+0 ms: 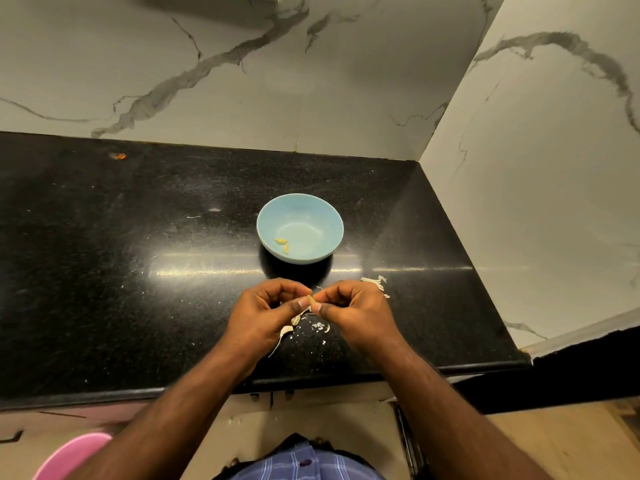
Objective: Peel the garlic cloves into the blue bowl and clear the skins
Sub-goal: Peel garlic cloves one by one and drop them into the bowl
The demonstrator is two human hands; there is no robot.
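Note:
A light blue bowl (322, 216) stands on the black counter (138, 271) with two peeled garlic cloves (283, 244) inside near its front left wall. Just in front of the bowl, my left hand (266, 313) and my right hand (353, 313) meet above the counter. Both pinch one small garlic clove (312, 299) between thumbs and fingertips. Loose white garlic skins (320, 327) lie on the counter under and between my hands. More skins (375, 282) sit beside my right hand's knuckles.
Marble-patterned walls close the counter at the back and on the right (536, 202). The counter's front edge (311, 379) runs below my wrists. A pink tub (72, 455) stands on the floor at the lower left. A small orange scrap (117, 155) lies far back left.

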